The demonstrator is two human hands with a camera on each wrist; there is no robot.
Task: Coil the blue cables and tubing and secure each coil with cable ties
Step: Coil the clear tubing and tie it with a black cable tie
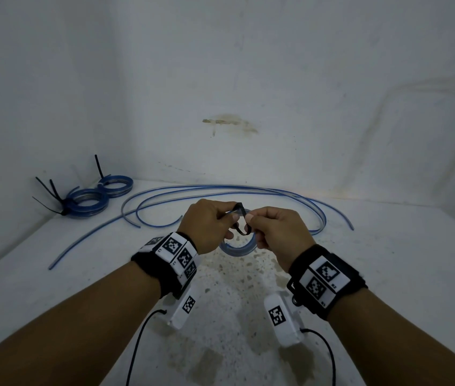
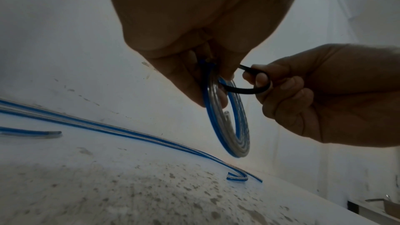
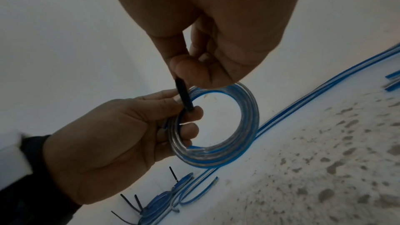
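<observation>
left hand (image 1: 206, 224): raised above the table, back of hand up, fingers curled round the rim of a small coil of clear tubing with a blue stripe (image 3: 227, 143); coil hangs upright under the hand, off the surface.
right hand (image 1: 279, 232): level with the left and just beside it, thumb and forefinger pinching a black flat plastic cable tie (image 2: 244, 90); other fingers curled in.
cable tie: thin, matte strip, bent into a loop between the two hands; one run passes through the coil's opening at the left fingers (image 3: 190, 126). Whether the tip is in the head, cannot tell.
coil: several turns, glossy, round, a cut tube end showing inside the ring.
finished coils (image 1: 101, 196): two flat rings of the same tubing, far left of the left hand at the wall corner, lying touching each other, black tie tails sticking up.
loose tubing (image 1: 220, 190): long uncoiled lengths in wide curves beyond both hands, ends lying left of the left hand and right of the right hand.
table (image 1: 387, 274): white hard surface, speckled with grey-brown stains under the hands; meets white walls behind and left.
room: bare surface to the right of the right hand and near the forearms.
</observation>
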